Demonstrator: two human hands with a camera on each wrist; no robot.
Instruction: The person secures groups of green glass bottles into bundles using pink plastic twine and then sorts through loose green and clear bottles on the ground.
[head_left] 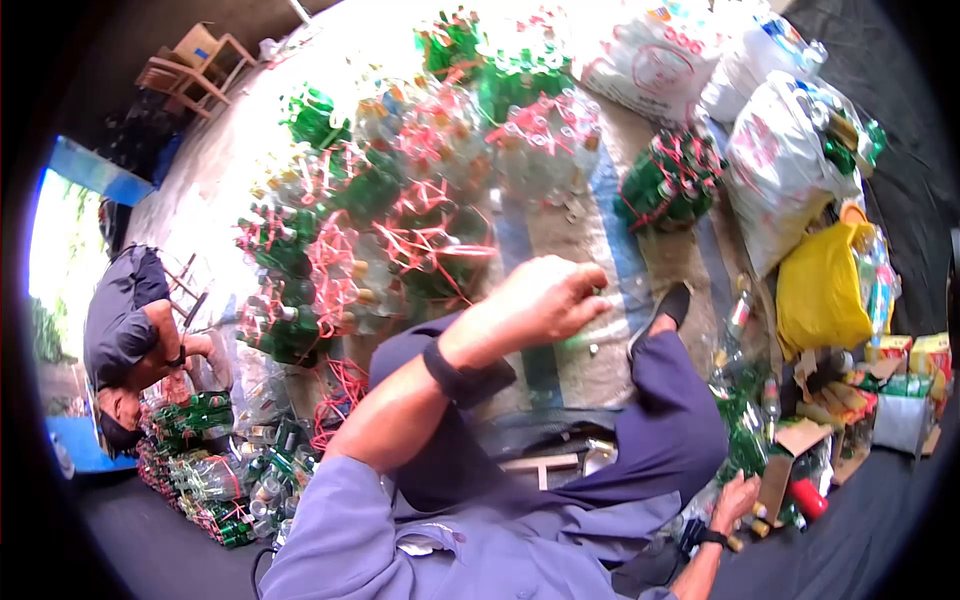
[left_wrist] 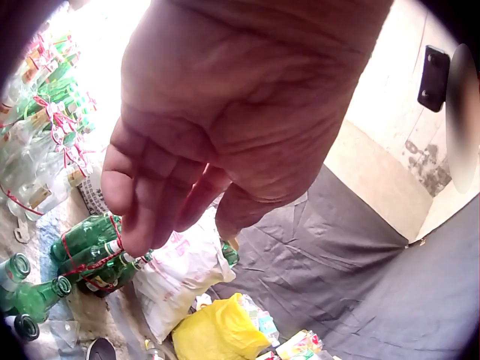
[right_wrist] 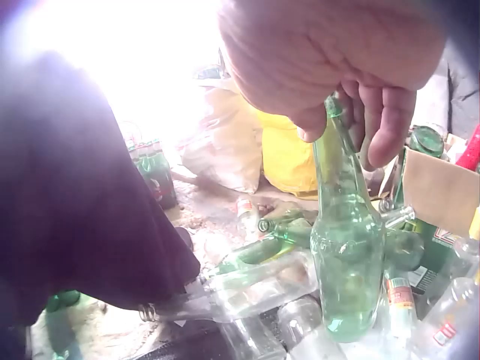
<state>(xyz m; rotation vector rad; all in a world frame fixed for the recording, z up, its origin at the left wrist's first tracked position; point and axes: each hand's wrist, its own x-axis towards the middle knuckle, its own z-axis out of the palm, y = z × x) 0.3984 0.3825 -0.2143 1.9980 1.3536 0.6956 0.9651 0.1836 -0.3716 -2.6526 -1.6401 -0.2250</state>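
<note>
In the right wrist view my right hand (right_wrist: 345, 67) grips a pale green glass bottle (right_wrist: 347, 262) by its neck, the bottle hanging nearly upright over loose bottles. Seen from the head, that right hand (head_left: 738, 500) is low at the right, beside a pile of green bottles (head_left: 745, 430). My left hand (head_left: 550, 300) is raised over my lap, fingers loosely bent and nothing visible in them. The left wrist view shows the left hand (left_wrist: 225, 120) from the palm side, overlapping a tied bundle of green bottles (left_wrist: 94, 251) in the background.
Bottle bundles tied with red string (head_left: 430, 230) cover the floor ahead. White sacks (head_left: 770, 170), a yellow bag (head_left: 825, 285) and an open cardboard box (head_left: 800, 437) stand at the right. Another person (head_left: 130, 320) bends over bottles at the left.
</note>
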